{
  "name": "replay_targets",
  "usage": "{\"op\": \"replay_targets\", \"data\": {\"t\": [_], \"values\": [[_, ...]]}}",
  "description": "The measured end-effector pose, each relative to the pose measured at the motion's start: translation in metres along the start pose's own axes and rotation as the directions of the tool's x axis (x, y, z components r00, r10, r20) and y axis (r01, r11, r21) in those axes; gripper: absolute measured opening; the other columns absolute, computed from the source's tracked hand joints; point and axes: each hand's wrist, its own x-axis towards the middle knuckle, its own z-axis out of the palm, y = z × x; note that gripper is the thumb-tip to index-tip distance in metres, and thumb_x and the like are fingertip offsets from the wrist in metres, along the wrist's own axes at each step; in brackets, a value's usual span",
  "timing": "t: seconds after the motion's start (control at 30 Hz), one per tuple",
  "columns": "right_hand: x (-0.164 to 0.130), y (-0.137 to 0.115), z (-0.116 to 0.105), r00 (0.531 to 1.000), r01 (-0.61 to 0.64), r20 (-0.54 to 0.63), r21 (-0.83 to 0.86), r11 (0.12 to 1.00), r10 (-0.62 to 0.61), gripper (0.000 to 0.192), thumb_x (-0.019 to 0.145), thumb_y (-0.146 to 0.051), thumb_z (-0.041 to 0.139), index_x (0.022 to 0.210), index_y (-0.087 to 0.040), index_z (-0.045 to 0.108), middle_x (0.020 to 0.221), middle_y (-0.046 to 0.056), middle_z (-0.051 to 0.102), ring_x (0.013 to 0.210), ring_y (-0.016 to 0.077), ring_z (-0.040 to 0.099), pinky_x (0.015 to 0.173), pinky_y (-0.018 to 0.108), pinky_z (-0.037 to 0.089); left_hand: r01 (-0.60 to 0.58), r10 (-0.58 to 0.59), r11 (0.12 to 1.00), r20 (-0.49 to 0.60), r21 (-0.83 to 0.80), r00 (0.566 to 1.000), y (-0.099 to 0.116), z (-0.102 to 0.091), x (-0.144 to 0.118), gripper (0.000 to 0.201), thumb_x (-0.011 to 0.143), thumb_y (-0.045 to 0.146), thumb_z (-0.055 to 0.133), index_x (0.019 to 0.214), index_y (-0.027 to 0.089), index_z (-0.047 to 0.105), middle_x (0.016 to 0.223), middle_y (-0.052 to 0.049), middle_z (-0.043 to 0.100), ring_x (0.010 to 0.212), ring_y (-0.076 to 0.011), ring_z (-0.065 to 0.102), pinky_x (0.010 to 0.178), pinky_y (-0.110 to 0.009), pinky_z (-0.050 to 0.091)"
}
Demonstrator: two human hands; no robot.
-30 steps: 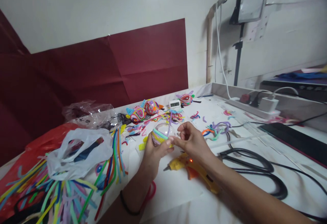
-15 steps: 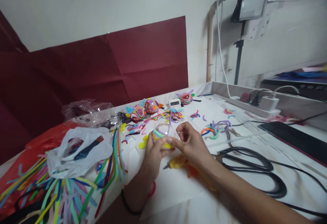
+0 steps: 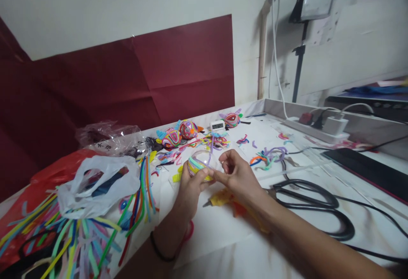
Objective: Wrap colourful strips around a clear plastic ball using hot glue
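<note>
A clear plastic ball, banded with yellow, mint and purple pipe cleaners, is held in my left hand, its thumb on the near side. The free end of a purple pipe cleaner stands up from the ball. My right hand has its fingers curled at the ball's right side, thumb pressed on the lower edge beside my left thumb. Beneath the right wrist lies a yellow hot glue gun, its nozzle pointing left and partly covered by the forearm.
Black-handled scissors lie right of my forearm, near a dark phone and a power strip. Finished decorated balls and a small digital clock stand behind. Loose pipe cleaners and a white plastic bag lie left.
The camera view has shifted slightly. Both hands keep nearly the same grip, and the ball has tilted a little.
</note>
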Motion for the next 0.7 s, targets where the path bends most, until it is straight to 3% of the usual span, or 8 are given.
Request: {"op": "replay_targets", "data": {"t": [0.27, 0.47, 0.7], "values": [[0.002, 0.002, -0.004, 0.998, 0.043, 0.045, 0.034, 0.999, -0.044, 0.035, 0.067, -0.038, 0.074, 0.087, -0.023, 0.050, 0.061, -0.010, 0.041, 0.053, 0.0097, 0.039, 0.051, 0.024, 0.030, 0.001, 0.000, 0.996, -0.020, 0.086, 1.000, -0.003, -0.003, 0.006, 0.040, 0.069, 0.028, 0.073, 0.103, 0.018, 0.056, 0.094, -0.005, 0.068, 0.084, -0.0209, 0.067, 0.078, -0.042, 0.058], [0.003, -0.007, -0.015, 0.996, 0.084, 0.030, 0.127, 0.988, -0.089, 0.032, 0.069, -0.040, 0.073, 0.084, -0.021, 0.053, 0.062, -0.008, 0.045, 0.054, 0.0102, 0.040, 0.051, 0.024, 0.031, 0.005, -0.006, 1.000, 0.003, 0.031, 1.000, -0.002, -0.009, 0.010, 0.036, 0.072, 0.032, 0.072, 0.102, 0.017, 0.057, 0.101, -0.007, 0.069, 0.092, -0.0232, 0.068, 0.082, -0.045, 0.058], [-0.001, -0.017, -0.026, 0.979, 0.127, 0.162, -0.002, 0.992, -0.125, 0.023, 0.074, -0.034, 0.069, 0.087, -0.021, 0.055, 0.064, -0.005, 0.054, 0.057, 0.0122, 0.046, 0.055, 0.025, 0.036, 0.026, -0.027, 0.998, -0.012, -0.057, 1.000, -0.002, -0.014, 0.013, 0.034, 0.077, 0.034, 0.070, 0.103, 0.018, 0.056, 0.100, -0.006, 0.069, 0.087, -0.0206, 0.067, 0.075, -0.041, 0.060]]}}
